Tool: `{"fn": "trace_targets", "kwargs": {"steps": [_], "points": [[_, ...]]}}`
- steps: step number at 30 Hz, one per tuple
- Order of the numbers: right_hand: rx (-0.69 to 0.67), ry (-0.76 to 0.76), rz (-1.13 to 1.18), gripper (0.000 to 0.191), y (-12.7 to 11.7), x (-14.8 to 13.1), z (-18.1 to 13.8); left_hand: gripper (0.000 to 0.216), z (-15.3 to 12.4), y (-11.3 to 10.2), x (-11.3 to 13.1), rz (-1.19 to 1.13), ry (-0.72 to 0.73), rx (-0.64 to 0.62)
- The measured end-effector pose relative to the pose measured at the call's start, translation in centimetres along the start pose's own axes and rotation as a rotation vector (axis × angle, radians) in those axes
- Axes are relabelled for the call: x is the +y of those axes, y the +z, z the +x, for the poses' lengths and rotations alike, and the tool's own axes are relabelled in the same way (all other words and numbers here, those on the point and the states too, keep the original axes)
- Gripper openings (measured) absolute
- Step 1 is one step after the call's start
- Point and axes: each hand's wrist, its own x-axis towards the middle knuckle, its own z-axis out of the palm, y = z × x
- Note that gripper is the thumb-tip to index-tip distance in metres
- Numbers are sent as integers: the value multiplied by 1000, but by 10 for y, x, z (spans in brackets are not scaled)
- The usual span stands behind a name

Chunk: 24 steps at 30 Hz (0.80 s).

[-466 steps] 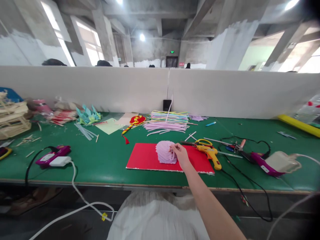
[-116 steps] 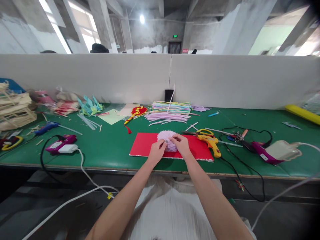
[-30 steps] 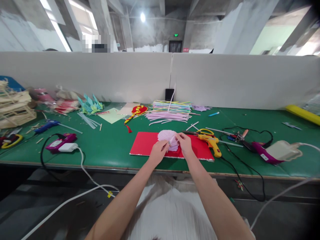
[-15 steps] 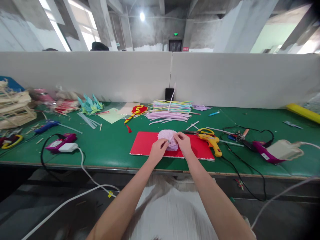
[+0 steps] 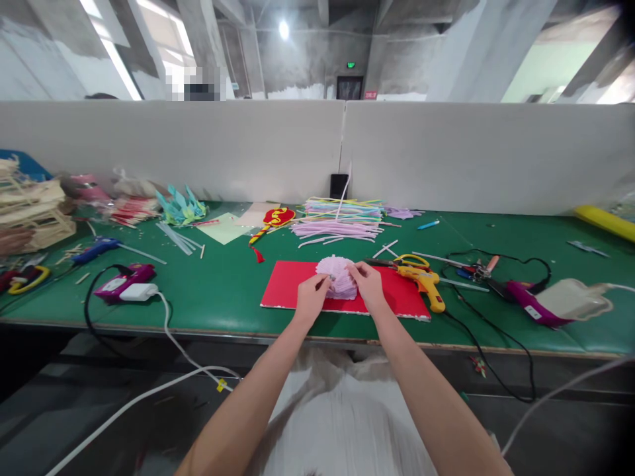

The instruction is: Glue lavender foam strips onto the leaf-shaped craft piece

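Note:
A round, fuzzy lilac pipe-cleaner piece [image 5: 336,270] rests over the red board [image 5: 284,285] in front of me. My left hand [image 5: 312,295] pinches its lower left side, thumb and forefinger together. On the upper right edge, my right hand [image 5: 368,284] has its fingertips closed on the same piece. The fingers cover parts of its surface, and anything small between the left fingertips is too tiny to make out. Just right of my right hand, a yellow hot glue gun [image 5: 421,283] lies partly on the board, close to yellow-handled scissors [image 5: 413,260].
Lilac and multicoloured pipe cleaners [image 5: 340,228] are stacked behind the board. A red and yellow tasselled ornament [image 5: 278,217] lies left of them. Purple power units [image 5: 533,301] with cords sit on both sides. Another person's hand [image 5: 14,241] shows at the left edge by wooden models.
My hands stay at the lilac piece with only slight finger shifts. The view has turned a little left. A person's hand has appeared at the left edge.

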Motion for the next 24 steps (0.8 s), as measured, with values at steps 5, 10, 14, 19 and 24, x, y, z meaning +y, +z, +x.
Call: {"fn": "trace_targets", "kwargs": {"steps": [5,10,14,19,24], "points": [[16,-5,-8,42,-2,2,0,22,2,-1,-2,-109,-61,63],[31,-13,-7,40,-2,3,0,23,3,-4,0,-171,-90,122],[40,-16,-6,40,-2,4,0,25,3,-5,2,-198,-102,143],[53,-19,-4,40,-2,5,1,27,2,-6,3,-218,-103,139],[58,-19,-6,39,-3,5,0,27,3,-6,4,-224,-103,155]]}}
